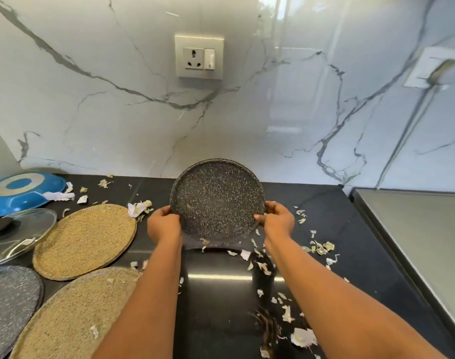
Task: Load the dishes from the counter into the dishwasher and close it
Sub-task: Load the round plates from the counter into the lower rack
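A: Hands?
B: left hand (164, 224) and right hand (279, 220) both clamped on the rim of the dark speckled plate (217, 200), opposite sides, plate tilted up toward the camera, above the black counter (350, 229).
A: Around it?
B: Pale scraps (302, 336) all over the counter. Two tan speckled plates (84, 240) left, then a glass lid (19, 233), blue dish (24, 191) upside down.

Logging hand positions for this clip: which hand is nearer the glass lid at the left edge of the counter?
Left. The left hand grips the speckled plate's left rim, on the side toward the glass lid. The right hand grips the plate's right rim, farther away.
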